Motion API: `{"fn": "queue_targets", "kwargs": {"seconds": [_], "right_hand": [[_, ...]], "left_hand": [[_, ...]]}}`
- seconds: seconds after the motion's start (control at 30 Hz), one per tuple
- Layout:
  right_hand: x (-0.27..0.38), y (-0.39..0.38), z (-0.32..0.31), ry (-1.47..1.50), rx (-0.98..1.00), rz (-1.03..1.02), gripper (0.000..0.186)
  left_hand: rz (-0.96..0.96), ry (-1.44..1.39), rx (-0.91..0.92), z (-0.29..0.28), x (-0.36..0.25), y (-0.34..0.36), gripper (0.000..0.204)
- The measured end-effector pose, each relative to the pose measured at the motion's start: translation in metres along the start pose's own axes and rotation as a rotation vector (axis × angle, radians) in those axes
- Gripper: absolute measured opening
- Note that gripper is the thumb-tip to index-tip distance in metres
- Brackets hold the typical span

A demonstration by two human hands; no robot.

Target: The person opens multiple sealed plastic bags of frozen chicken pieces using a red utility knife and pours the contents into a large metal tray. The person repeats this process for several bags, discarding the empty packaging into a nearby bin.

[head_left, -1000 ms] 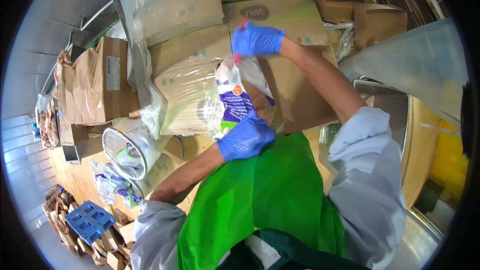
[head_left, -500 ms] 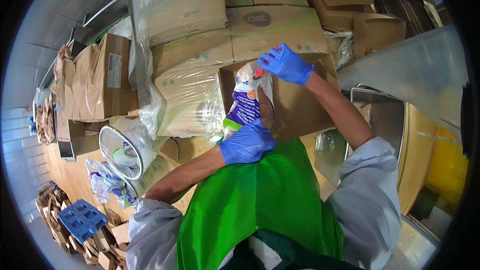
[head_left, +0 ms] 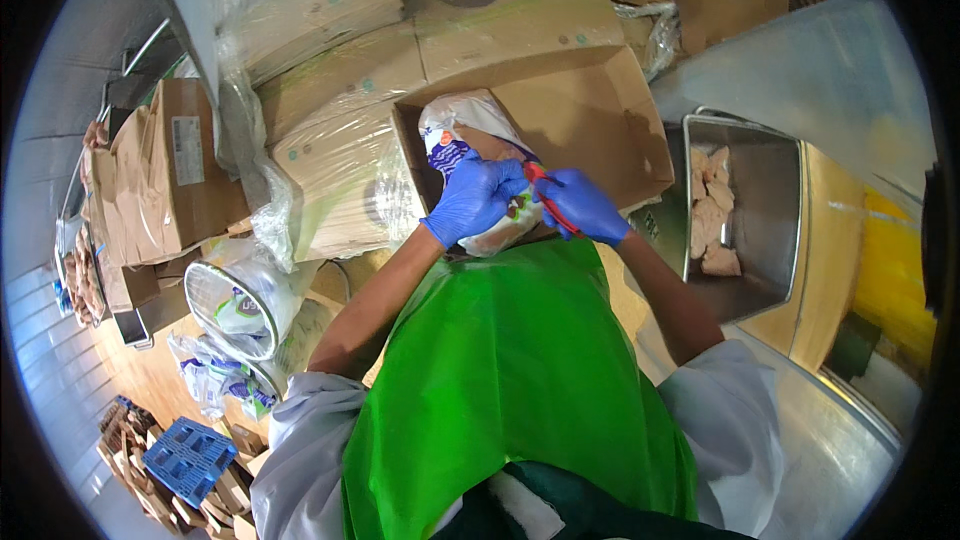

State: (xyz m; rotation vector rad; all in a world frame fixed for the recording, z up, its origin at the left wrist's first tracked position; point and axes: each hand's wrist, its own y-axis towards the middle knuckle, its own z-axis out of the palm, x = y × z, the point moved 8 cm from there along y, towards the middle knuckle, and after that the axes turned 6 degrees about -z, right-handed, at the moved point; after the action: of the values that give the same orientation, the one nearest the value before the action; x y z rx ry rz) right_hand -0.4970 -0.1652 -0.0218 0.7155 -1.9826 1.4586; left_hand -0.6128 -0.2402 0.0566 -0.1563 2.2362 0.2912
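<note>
A white and purple printed plastic bag (head_left: 462,120) with pale pink, meat-like contents lies in an open cardboard box (head_left: 610,110). The bag's film is parted along its upper side, so the contents show. My left hand (head_left: 474,198), in a blue glove, is closed on the film near the bag's close end. Beside it, my gloved right hand (head_left: 582,204) grips a red-handled cutter (head_left: 540,180). The cutter's tip is against the bag next to my left fingers; its blade is hidden.
Film-wrapped cartons (head_left: 510,15) are stacked behind the box. On the right stands a metal tub (head_left: 770,230) with pale pink pieces (head_left: 710,200). A hoop-framed clear bag (head_left: 235,310) holds discarded wrappers at left. A blue pallet (head_left: 190,460) lies lower left.
My right hand has come down from the bag's far end toward me with the cutter, beside my left hand. More of the bag's contents shows. The view has shifted, showing more of the metal tub.
</note>
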Motion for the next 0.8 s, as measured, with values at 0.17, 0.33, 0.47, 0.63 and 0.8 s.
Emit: {"fn": "queue_targets", "kwargs": {"seconds": [0.17,0.33,0.47,0.63,0.8], "right_hand": [[0.012,-0.033,0.009,-0.194,-0.097,-0.225,0.036],[0.031,-0.105,-0.032,0.065,-0.075,0.02,0.041],[0.021,-0.125,-0.045,0.105,-0.123,-0.121,0.037],[0.002,-0.151,-0.047,0.66,-0.095,0.198,0.028],[-0.011,-0.162,-0.048,0.97,-0.114,0.186,0.02]], "left_hand": [[-0.132,0.121,0.003,0.014,0.036,0.016,0.009],[-0.082,-0.051,0.009,0.022,-0.013,0.035,0.009],[-0.156,-0.301,0.098,0.045,-0.013,0.037,0.004],[-0.222,-0.434,0.191,0.069,-0.018,0.032,0.003],[-0.204,-0.491,0.191,0.067,-0.018,0.04,0.004]]}}
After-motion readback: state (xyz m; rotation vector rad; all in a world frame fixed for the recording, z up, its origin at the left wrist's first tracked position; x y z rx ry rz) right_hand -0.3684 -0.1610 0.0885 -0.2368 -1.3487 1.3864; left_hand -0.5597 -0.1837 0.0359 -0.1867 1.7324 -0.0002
